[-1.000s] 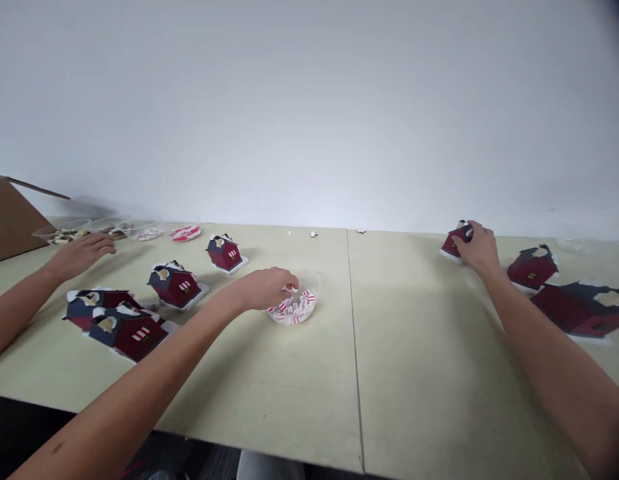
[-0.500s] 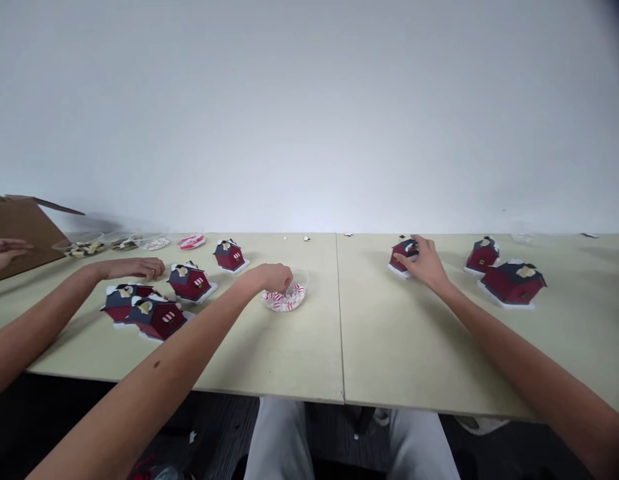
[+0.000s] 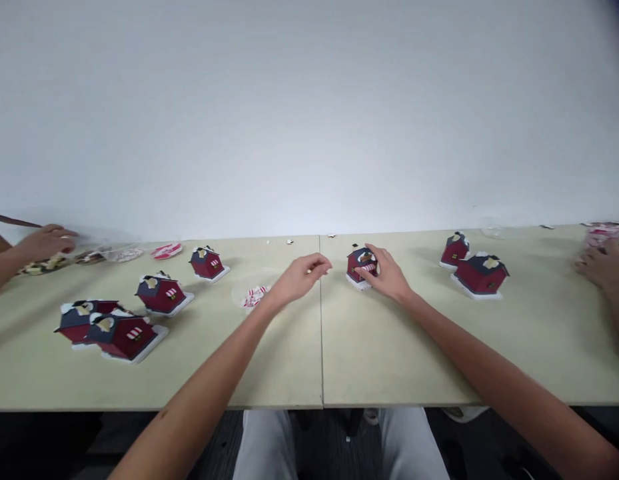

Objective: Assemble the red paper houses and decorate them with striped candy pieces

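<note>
My right hand [image 3: 389, 275] grips a small dark red toy house [image 3: 353, 268] with a dark blue roof, its thumb in front and fingers at the roof's right side. The house stands on the table and its front shows a red-and-white striped piece. Just left of it, my left hand [image 3: 302, 279] hovers with thumb and fingers pinched together. Whatever sits in that pinch is too small to make out. Behind my left forearm is a clear bowl [image 3: 238, 293] of red-and-white striped pieces, partly hidden.
More toy houses stand left [image 3: 165, 295] and right [image 3: 482, 275] on the table [image 3: 269, 373]. Containers of small parts [image 3: 166, 251] line the back left. Another person's hand [image 3: 48, 241] reaches in at far left, and a hand [image 3: 604, 263] touches striped pieces at far right.
My left hand has come out of the bowl and moved right, near the house. My right hand still holds the house, now turned with its striped piece showing. The view has shifted right.
</note>
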Motion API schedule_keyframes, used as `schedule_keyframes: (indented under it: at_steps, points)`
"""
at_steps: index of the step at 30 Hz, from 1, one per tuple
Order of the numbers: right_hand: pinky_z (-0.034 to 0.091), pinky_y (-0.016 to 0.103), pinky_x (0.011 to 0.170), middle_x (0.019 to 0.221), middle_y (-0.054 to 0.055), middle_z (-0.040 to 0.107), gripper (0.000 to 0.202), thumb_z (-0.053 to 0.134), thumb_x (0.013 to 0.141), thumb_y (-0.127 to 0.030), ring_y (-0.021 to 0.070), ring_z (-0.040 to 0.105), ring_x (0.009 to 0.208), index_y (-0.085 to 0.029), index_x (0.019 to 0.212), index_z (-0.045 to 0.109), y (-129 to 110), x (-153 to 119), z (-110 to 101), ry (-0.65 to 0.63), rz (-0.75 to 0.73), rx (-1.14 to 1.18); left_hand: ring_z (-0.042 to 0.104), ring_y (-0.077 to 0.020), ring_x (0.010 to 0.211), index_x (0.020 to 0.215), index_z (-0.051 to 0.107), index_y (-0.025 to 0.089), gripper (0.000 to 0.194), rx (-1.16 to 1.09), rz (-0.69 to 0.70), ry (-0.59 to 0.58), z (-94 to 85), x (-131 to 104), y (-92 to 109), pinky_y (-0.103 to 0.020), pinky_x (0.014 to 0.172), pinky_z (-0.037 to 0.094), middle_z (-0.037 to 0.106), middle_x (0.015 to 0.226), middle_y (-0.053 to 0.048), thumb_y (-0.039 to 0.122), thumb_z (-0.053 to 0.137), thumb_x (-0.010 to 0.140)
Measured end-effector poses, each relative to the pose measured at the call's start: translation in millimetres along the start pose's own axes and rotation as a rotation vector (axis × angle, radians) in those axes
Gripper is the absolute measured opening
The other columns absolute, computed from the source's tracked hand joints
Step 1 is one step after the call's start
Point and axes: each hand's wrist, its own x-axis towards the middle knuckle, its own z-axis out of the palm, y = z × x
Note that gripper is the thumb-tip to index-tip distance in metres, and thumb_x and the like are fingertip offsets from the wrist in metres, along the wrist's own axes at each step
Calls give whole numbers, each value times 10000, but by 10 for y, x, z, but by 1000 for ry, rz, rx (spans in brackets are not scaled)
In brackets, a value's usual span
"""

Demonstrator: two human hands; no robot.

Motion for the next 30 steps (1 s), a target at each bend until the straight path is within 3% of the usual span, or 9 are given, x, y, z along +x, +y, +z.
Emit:
schedule_keyframes:
  at_steps: [4, 7, 10, 13, 17, 23, 30]
  points:
    - [475, 489, 1033, 1313, 121, 566, 478, 436, 1002, -527, 299, 557, 1218, -270, 1399, 504, -44, -1, -25, 53, -47, 82, 534, -125, 619, 809, 588, 183, 327, -208, -71, 153, 680, 237, -409, -236, 629, 415, 592, 679, -10, 439, 445, 954]
    - [485, 483, 1022, 1290, 119, 573, 405, 428, 1010, -506, 288, 579, 1174, -266, 1308, 559, -51, 14, -42, 91, -65, 109, 524, -120, 564, 824, 528, 198, 343, -372, -161, 207, 912, 303, -646, -220, 544, 379, 568, 639, 7, 512, 451, 940]
    - [500, 481, 996, 1303, 120, 580, 387, 459, 999, -497, 294, 574, 1182, -258, 1287, 554, -54, 15, -40, 95, -78, 136, 506, -107, 526, 890, 497, 220, 316, -491, -217, 191, 932, 252, -699, -195, 479, 342, 552, 628, 34, 534, 535, 895]
    - [502, 480, 985, 1356, 114, 577, 414, 469, 995, -493, 302, 570, 1209, -253, 1330, 512, -72, -8, -23, 70, -55, 172, 481, -94, 505, 891, 498, 223, 311, -557, -242, 197, 887, 173, -630, -188, 463, 355, 524, 620, 48, 521, 586, 872]
    - [508, 467, 962, 1273, 99, 633, 411, 454, 1006, -496, 282, 638, 1078, -257, 1337, 497, -123, -47, 0, -3, -1, 200, 465, -86, 499, 934, 573, 207, 294, -639, -272, 223, 905, 123, -517, -197, 480, 395, 492, 617, 49, 487, 622, 861]
    - [456, 482, 1055, 1344, 98, 595, 399, 407, 1030, -454, 283, 566, 1237, -275, 1376, 494, -173, -65, 9, -16, -127, 148, 523, -101, 573, 980, 534, 217, 251, -794, -345, 216, 979, 95, -437, -190, 499, 404, 557, 680, 25, 410, 643, 860]
    - [456, 484, 1055, 1340, 100, 593, 402, 378, 1041, -413, 281, 554, 1245, -276, 1405, 478, -194, -70, 11, -33, -196, 118, 522, -98, 571, 928, 498, 229, 207, -893, -378, 196, 955, 83, -402, -188, 490, 388, 565, 704, 23, 355, 635, 837]
